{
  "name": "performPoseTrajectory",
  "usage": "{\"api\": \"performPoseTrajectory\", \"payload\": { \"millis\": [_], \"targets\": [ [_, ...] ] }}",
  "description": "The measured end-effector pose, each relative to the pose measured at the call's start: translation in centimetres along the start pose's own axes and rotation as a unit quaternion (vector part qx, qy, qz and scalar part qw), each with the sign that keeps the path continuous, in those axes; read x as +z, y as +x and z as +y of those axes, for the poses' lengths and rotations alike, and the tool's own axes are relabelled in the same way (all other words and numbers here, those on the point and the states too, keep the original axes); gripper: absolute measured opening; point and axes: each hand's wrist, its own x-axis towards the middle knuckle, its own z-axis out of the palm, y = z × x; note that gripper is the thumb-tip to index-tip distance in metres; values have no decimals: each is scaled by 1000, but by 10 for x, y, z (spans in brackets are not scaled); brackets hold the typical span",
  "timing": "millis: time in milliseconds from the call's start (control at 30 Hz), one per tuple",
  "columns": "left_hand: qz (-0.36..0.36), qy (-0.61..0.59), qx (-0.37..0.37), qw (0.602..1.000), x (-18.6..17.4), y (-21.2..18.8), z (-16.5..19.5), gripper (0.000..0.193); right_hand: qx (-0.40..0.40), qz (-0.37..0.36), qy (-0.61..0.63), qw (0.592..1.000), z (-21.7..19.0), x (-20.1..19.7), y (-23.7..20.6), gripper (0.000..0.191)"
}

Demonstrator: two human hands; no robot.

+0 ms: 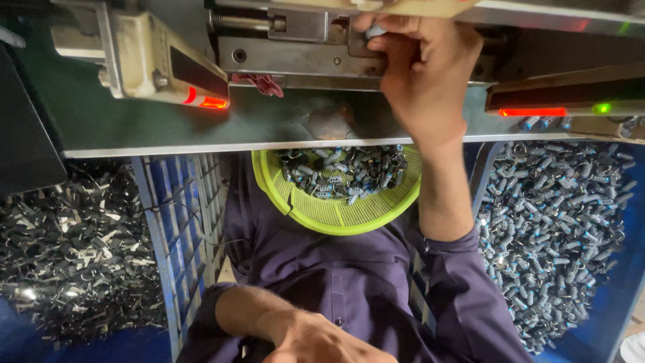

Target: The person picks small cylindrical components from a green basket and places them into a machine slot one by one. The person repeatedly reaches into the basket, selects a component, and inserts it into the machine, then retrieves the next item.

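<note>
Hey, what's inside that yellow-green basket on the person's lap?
The yellow-green basket holds a heap of small grey-and-blue metal parts. Its far side is hidden under the machine table edge, so what lies there cannot be seen.

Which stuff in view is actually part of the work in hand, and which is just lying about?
In use:
right hand, pinching a small blue-grey part at the machine fixture
yellow-green basket of the same parts

Lying about:
left hand, resting low
blue crate
dark metal pieces
red rag
</note>
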Motion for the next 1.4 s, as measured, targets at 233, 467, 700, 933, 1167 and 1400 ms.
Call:
{"api": "performPoseTrajectory", "payload": {
  "millis": [233,467,700,933,1167,1400],
  "targets": [
    [-10,13,-2,1000,-5,3,7,79,0,34,-169,985,-5,2,-20,34],
    [-13,33,7,999,-6,12,20,79,120,310,248,910,-31,53,-98,33],
    [11,120,-15,993,-11,17,32,79,125,-144,-100,977,-30,86,-169,26],
    [234,491,-119,830,-9,4,22,36,196,-240,-114,944,-15,96,-157,35],
    [362,827,-6,429,-34,-37,38,31,248,-59,147,956,-38,52,-184,24],
    [347,827,63,438,-59,-42,30,25,395,82,459,791,-34,52,-204,23]
  ]
}}
